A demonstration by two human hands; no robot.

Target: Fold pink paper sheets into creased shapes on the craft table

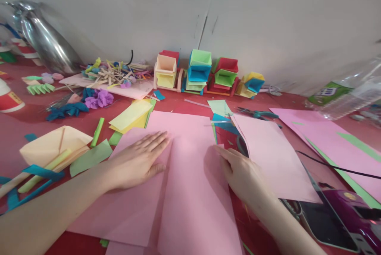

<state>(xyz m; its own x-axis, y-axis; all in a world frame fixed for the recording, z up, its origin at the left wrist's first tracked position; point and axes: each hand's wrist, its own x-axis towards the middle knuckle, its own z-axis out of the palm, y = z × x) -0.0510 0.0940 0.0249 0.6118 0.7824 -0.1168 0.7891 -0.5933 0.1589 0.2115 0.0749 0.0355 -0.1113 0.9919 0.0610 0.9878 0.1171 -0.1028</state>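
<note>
A large pink sheet of paper [196,191] lies in front of me, its raised left part running along a crease or edge near the middle. My left hand [139,162] rests flat on the pink paper to the left of that line, fingers stretched out. At the sheet's right edge is my right hand [239,169], its thumb and index finger closed on the paper's edge and the other fingers curled. Close to its right lies another stack of pink paper [274,156]. Yellow paper pieces [131,114] sit beyond my left hand.
Small folded paper boxes [199,72] stand along the wall. Pliers [257,113], a phone [324,215] and a purple device [354,219] are at right, with a plastic bottle [354,92] behind. A metal jug [47,37], craft sticks [114,74] and a cream paper box [53,144] are at left.
</note>
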